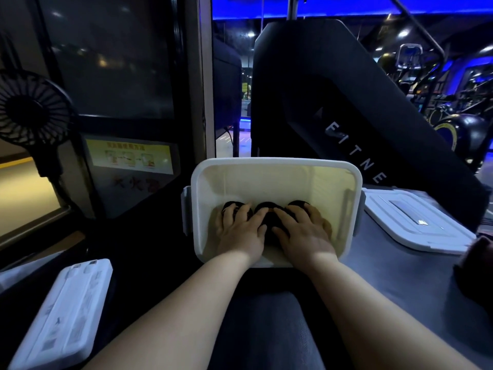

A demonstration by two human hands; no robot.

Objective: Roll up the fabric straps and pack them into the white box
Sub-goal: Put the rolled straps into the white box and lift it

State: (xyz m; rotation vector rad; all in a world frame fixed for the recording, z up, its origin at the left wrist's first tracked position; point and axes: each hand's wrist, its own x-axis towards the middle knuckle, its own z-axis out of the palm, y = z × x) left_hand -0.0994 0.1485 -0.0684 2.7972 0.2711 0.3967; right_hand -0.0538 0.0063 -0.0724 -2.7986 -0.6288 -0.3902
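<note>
My left hand (240,232) and right hand (302,232) lie palm-down, fingers spread and fairly straight, pressing on the dark rolled fabric straps (266,208) without gripping them. Three round coils show past my fingertips, side by side on the floor of the white box (274,163). The box is smooth plastic, rectangular with rounded corners and grey side latches, near the left edge of the matt grey counter (400,279). Its flat, ridged lid (416,220) lies just right of it. A black round-caged fan (29,110) stands far left.
</note>
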